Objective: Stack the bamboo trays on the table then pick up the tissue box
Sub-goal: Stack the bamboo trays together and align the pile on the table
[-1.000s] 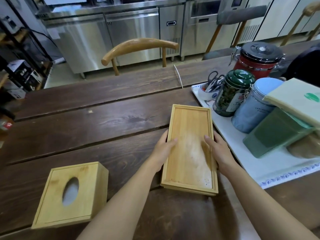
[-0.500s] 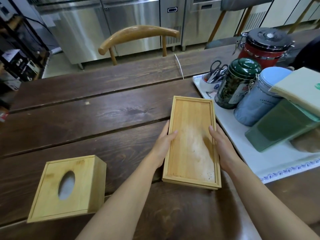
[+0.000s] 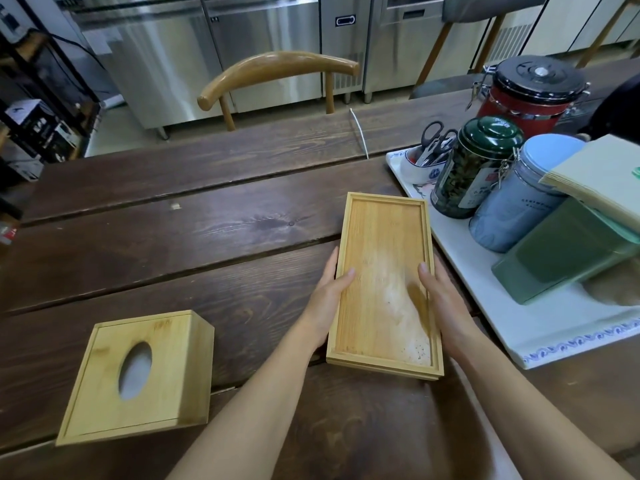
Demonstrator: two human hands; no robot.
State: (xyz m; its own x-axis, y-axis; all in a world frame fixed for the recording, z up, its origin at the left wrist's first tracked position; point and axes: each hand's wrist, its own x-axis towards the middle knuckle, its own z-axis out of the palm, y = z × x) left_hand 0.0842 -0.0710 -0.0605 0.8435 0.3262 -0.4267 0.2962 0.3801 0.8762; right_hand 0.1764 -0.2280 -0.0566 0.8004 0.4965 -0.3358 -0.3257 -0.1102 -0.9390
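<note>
The bamboo trays (image 3: pixel 382 244) lie stacked on the dark wooden table (image 3: pixel 207 237), right of centre, long side running away from me. My left hand (image 3: pixel 327 299) grips the stack's left rim, thumb resting inside the top tray. My right hand (image 3: pixel 441 299) holds the right rim the same way. The edge of a lower tray shows under the near end. A bamboo tissue box (image 3: pixel 138 372) with an oval opening stands at the near left, apart from both hands.
A white tray (image 3: pixel 519 320) to the right of the stack carries a green tin (image 3: pixel 474 168), a blue jar (image 3: pixel 516 206), a red jar (image 3: pixel 530 91), a green box with napkins (image 3: pixel 568 251) and a cup of scissors (image 3: pixel 427 157). A wooden chair (image 3: pixel 277 71) stands beyond the table.
Both hands keep their hold on the stacked trays, which sit in the same place. Only the head view has shifted a little, looking lower over the table.
</note>
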